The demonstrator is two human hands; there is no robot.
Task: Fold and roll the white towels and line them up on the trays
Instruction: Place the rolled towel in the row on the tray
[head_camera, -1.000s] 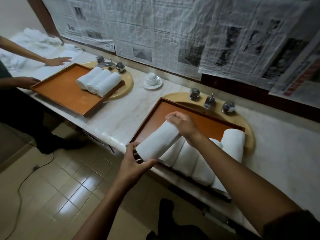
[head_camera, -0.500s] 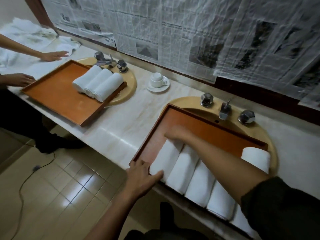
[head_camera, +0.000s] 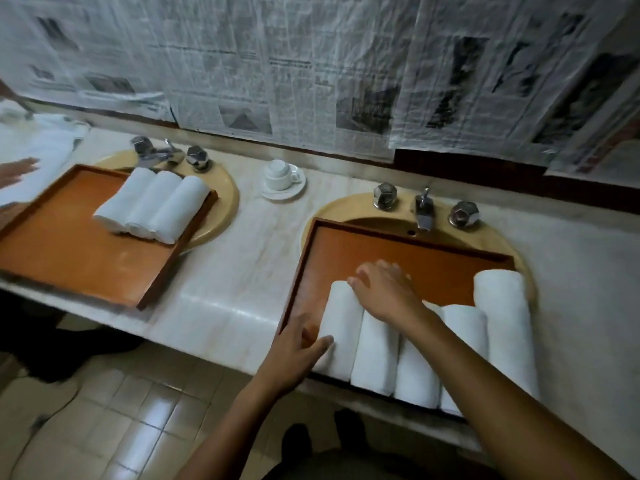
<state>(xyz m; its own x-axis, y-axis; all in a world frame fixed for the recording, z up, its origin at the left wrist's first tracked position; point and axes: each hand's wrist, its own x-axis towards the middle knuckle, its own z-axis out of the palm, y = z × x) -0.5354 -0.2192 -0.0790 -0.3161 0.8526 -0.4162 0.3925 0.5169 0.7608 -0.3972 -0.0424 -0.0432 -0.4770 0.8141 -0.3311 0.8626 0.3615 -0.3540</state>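
Observation:
Several rolled white towels lie side by side along the front of the near orange tray. The leftmost rolled towel lies at the left end of that row. My left hand touches its near left side with straight fingers, over the tray's left front corner. My right hand rests flat on the far ends of the first two rolls. A second orange tray at the left carries three rolled towels.
Both trays sit over yellow sinks with chrome taps in a marble counter. A white cup on a saucer stands between them. Another person's hand lies on loose white towels at far left. Newspaper covers the wall.
The roll I held above the tray now lies in it at the left end of the row. Both hands have opened and rest against it. The view has shifted right.

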